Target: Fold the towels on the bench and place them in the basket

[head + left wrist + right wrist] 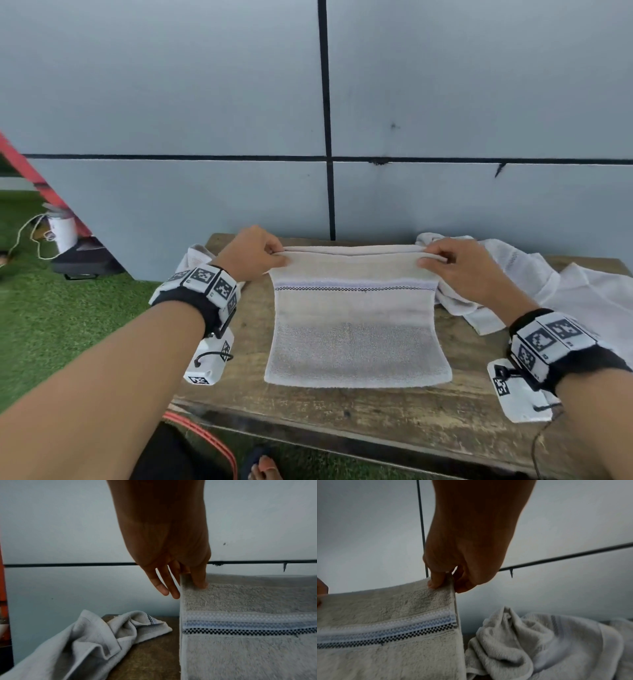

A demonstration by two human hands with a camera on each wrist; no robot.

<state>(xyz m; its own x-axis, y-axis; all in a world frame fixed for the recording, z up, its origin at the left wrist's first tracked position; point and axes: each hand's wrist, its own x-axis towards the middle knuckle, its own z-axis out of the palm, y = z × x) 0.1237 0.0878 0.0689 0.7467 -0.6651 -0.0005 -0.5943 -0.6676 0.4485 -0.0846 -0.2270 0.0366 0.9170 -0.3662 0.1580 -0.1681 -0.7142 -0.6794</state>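
Observation:
A pale towel (356, 322) with a blue and black checked stripe lies across the wooden bench (342, 407), its far edge lifted. My left hand (260, 255) pinches the far left corner (186, 584) between thumb and forefinger. My right hand (448, 262) pinches the far right corner (449, 582) the same way. The held edge looks doubled over. A crumpled towel (96, 639) lies at the bench's far left end. More crumpled white towels (534, 291) lie to the right (539, 645). No basket is in view.
A grey panelled wall (205, 120) stands right behind the bench. Green artificial grass (61, 325) lies to the left. A red bar (44, 185) and a white container (61, 231) with a cord sit at far left. A sandalled foot (265, 467) shows below the bench front.

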